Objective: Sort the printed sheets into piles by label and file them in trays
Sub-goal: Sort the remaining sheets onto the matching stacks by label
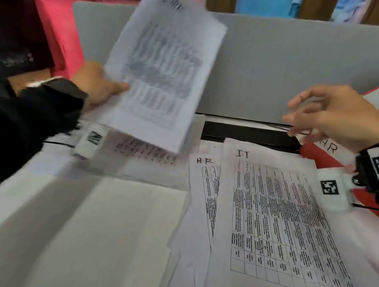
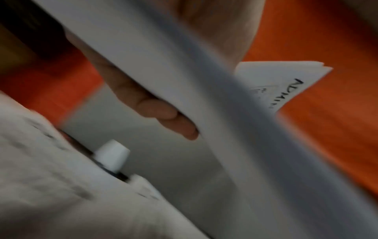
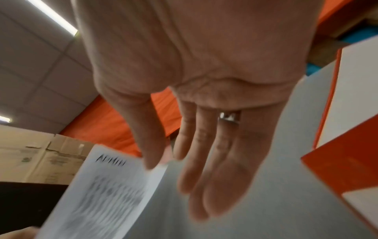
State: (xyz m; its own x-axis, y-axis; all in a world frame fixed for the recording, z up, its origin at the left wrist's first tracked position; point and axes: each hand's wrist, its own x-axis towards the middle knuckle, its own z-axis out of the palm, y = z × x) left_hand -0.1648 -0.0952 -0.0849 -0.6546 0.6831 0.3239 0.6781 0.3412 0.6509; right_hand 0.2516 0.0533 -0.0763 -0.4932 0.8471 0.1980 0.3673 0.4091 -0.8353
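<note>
The desk (image 1: 76, 237) is covered in printed sheets: a pile headed "I.T" (image 1: 276, 225) at the right overlaps one headed "H.R" (image 1: 201, 192). Above the desk's left side, the left hand (image 1: 95, 85) holds up a tilted sheaf of sheets (image 1: 162, 68), thumb on the front and fingers (image 2: 163, 113) behind; its label reads "ADMIN". The right hand (image 1: 337, 116) hovers apart from it, fingers (image 3: 204, 169) spread and holding nothing
</note>
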